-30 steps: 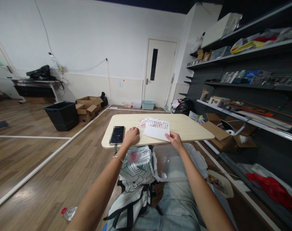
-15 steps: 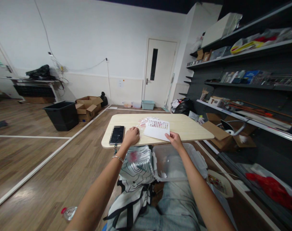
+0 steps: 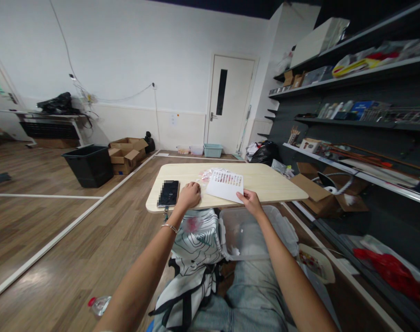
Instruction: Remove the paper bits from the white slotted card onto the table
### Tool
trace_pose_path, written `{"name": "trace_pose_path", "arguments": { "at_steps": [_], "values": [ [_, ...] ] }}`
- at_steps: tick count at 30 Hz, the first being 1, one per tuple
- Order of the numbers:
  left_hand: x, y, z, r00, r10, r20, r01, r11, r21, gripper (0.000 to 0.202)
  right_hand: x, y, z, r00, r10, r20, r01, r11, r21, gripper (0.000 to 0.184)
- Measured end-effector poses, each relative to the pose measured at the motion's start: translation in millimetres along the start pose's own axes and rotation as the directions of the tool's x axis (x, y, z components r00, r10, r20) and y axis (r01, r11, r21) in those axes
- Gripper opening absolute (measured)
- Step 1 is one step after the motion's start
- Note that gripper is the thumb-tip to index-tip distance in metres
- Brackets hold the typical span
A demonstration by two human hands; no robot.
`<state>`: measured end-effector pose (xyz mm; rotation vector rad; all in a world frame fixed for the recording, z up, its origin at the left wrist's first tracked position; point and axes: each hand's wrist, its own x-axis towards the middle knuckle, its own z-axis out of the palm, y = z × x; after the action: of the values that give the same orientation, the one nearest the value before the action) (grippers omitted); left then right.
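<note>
My right hand [image 3: 249, 201] pinches the lower right corner of a white card [image 3: 224, 191], which lies tilted over the table. Rows of small coloured oblong pieces [image 3: 227, 178] show near the card's far edge. My left hand [image 3: 189, 195] rests on the pale table [image 3: 265, 180] left of the card, its fingers curled together. Whatever they hold, if anything, is hidden. Behind the card lies a loose pile of small pinkish-white pieces [image 3: 210, 173], too small to make out. A black phone [image 3: 169, 193] lies just left of my left hand.
A clear plastic bin [image 3: 244, 256] sits on my lap below the table edge, beside a patterned cloth bag [image 3: 199, 240]. A bottle with a red cap [image 3: 99, 304] lies on the floor. Shelves [image 3: 355, 122] and an open cardboard box [image 3: 321, 196] stand at the right.
The white card and my right hand have shifted very slightly to the left. My left hand stays in the same place.
</note>
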<state>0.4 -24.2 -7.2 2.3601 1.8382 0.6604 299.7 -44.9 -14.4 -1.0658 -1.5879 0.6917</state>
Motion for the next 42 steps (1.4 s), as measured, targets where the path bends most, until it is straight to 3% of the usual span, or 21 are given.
{"name": "trace_pose_path", "arguments": {
  "at_steps": [42],
  "values": [
    [1.6,-1.9,2.4,1.0,0.002,0.003,-0.002,1.0,0.023,0.029,0.8,1.0,0.5,1.0,-0.002,0.013,0.002,1.0,0.005,0.049]
  ]
}}
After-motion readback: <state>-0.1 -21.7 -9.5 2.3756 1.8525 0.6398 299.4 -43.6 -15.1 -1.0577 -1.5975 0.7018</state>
